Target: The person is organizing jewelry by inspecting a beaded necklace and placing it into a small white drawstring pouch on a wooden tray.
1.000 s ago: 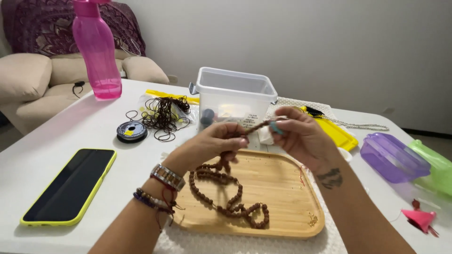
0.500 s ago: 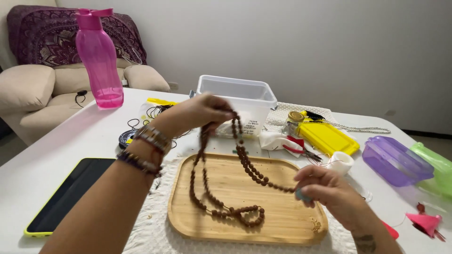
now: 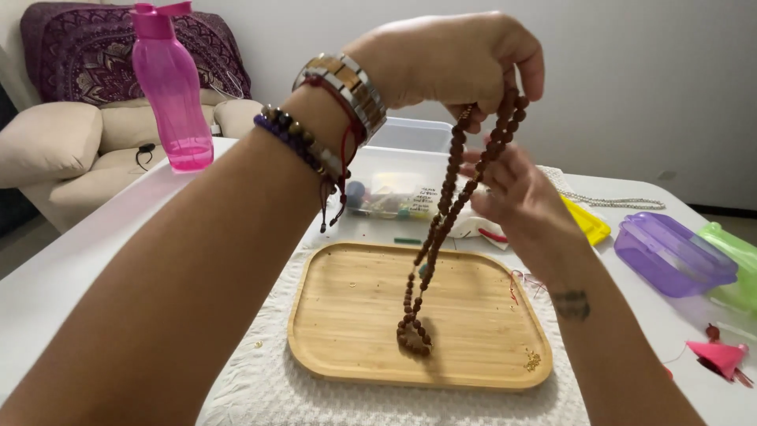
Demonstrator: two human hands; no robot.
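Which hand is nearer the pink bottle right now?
Left. The left hand is raised high, pinching the top of the brown bead strand, on the pink bottle's side. The right hand touches the strand farther right, beyond the left.

A plain pale grey wall (image 3: 662, 71) closes the back of the room, evenly lit, with a dark skirting strip along its foot at the right. At the left stands a cream armchair (image 3: 71, 150) with a purple patterned throw (image 3: 75, 47) draped over its backrest. The white desk (image 3: 95, 244) fills the foreground, and a sliver of greyish floor (image 3: 20, 252) shows beside it.
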